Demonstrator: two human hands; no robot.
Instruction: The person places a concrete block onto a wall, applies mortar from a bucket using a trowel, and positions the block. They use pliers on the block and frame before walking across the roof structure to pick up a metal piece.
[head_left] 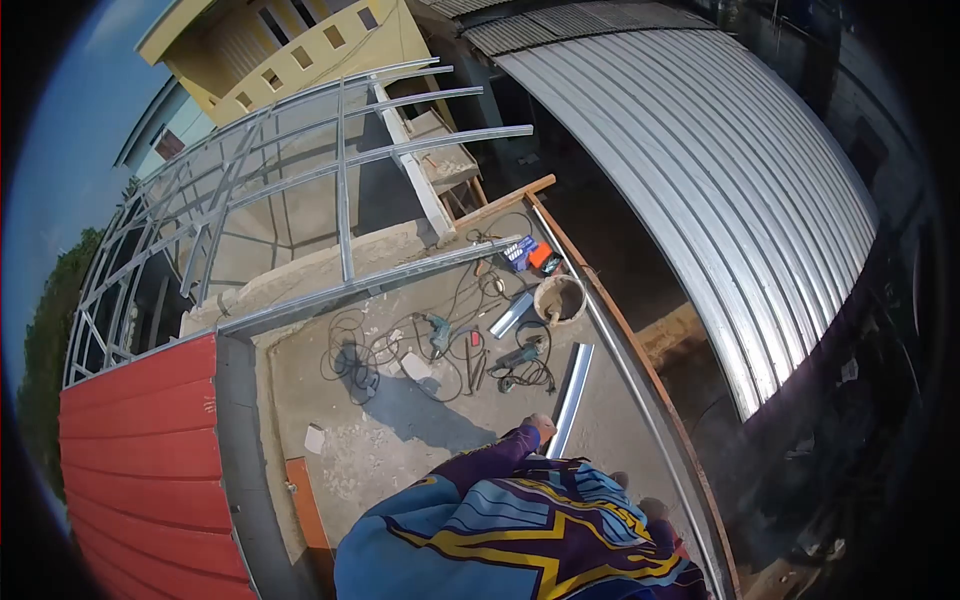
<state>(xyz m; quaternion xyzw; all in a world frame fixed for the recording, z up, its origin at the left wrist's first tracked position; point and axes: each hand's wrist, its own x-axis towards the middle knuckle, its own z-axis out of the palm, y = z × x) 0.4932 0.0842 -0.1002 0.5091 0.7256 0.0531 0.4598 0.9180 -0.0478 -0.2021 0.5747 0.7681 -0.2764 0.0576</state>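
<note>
My left hand (542, 428) reaches out from a purple sleeve, its fingers bunched at the left edge of a shiny metal channel (573, 390). The channel slants toward my body, its near end meeting the outline of my blue, purple and yellow shirt (480, 530). Past the right side of the shirt, a small part of my right hand (655, 509) shows in shadow; its fingers are hidden. Beyond the channel lie a teal power tool (522, 356) with a coiled cord and a shorter metal piece (512, 315). Another teal power tool (438, 335) is farther left.
A bucket (559, 299), a blue box (519, 253) and an orange item (541, 255) stand near the wooden edge (640, 350) on the right. Loose cords (350, 350) cover the floor. Metal framing (343, 190) rises ahead, red roofing (140, 440) lies left, corrugated roofing (690, 180) right.
</note>
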